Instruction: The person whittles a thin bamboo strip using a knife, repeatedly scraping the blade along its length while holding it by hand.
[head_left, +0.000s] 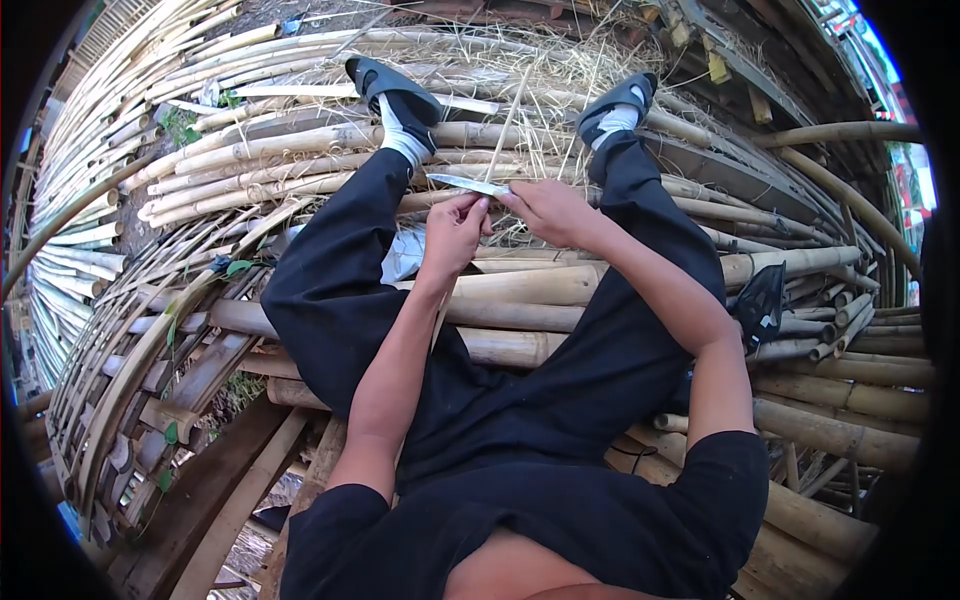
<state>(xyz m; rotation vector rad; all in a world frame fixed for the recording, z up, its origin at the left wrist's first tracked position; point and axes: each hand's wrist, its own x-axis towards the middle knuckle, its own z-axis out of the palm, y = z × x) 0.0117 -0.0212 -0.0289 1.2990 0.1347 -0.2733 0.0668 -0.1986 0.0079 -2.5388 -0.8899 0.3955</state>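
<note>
Between my spread legs, my right hand [552,213] is closed on a knife, its pale blade [462,183] pointing left. Just left of it, my left hand [456,232] pinches a thin bamboo strip [512,120]. The strip runs from near the feet down through the fingers, and its lower end passes beside my left forearm. The blade lies across the strip, close to my left fingertips. The knife's handle is hidden inside my right hand.
Long bamboo poles [520,285] lie crosswise under my legs. Pale shavings [560,95] are heaped around the sandals. A woven bamboo stack [150,340] curves along the left. A black plastic bag [762,303] sits at the right, and a whitish bag [403,255] beside my left knee.
</note>
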